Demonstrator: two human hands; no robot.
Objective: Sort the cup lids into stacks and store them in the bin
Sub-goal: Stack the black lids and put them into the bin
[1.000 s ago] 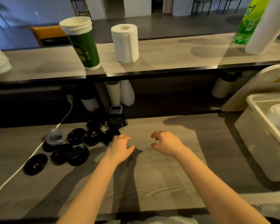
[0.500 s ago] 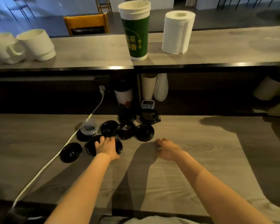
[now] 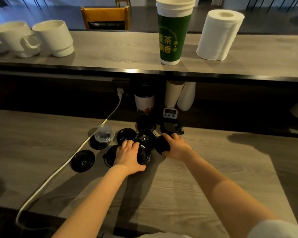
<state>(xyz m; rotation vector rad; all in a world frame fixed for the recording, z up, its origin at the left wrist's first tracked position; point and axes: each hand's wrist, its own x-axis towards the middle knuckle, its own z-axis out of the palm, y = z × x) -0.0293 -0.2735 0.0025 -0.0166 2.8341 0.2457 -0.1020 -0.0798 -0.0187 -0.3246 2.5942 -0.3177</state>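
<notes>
Left hand (image 3: 129, 155) and right hand (image 3: 176, 146) palm-down, each around a black lid (image 3: 161, 146).

Lids (image 3: 83, 160): clustered mid-counter (image 3: 213, 169).
Cable (image 3: 50, 176): left of lids.
Upper counter (image 3: 110, 48): behind; mugs (image 3: 53, 38) left, cup (image 3: 174, 31), paper roll (image 3: 218, 35) right.

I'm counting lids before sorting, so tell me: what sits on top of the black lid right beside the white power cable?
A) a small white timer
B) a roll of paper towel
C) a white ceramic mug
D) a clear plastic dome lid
D: the clear plastic dome lid rests on the flat black plastic lid, close beside the white power cable.
</notes>
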